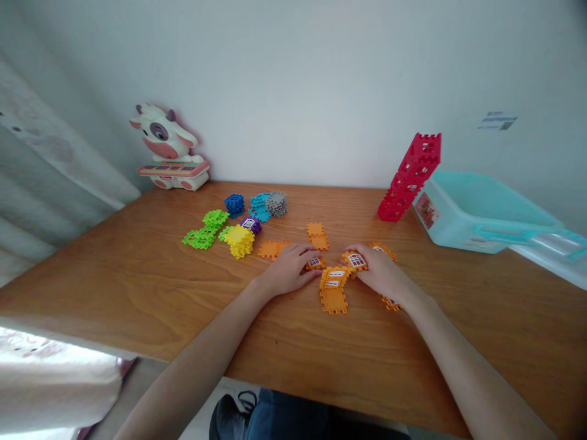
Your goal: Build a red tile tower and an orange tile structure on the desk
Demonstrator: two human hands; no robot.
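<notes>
Orange interlocking tiles with notched edges lie joined on the wooden table (279, 333). My left hand (292, 267) curls its fingers around an orange window tile (314, 262). On the other side, my right hand (376, 272) pinches another orange window tile (355, 260), which is tilted up. Between the hands a tile with white slots (334, 278) slopes down to a plain orange tile (334, 300) lying flat nearer me. More orange tiles (317, 236) stretch out behind, and others (270, 249) reach left past my left hand. My right hand partly hides the tiles on its side.
A tall red tile tower (408, 177) leans in view beside a turquoise bin (481, 214) at right. Stacks of yellow (240, 241), green (200, 238), purple (251, 224), dark blue (235, 205), light blue (259, 206) and grey tiles (277, 204) sit left. A cow toy keyboard (174, 168) stands back left.
</notes>
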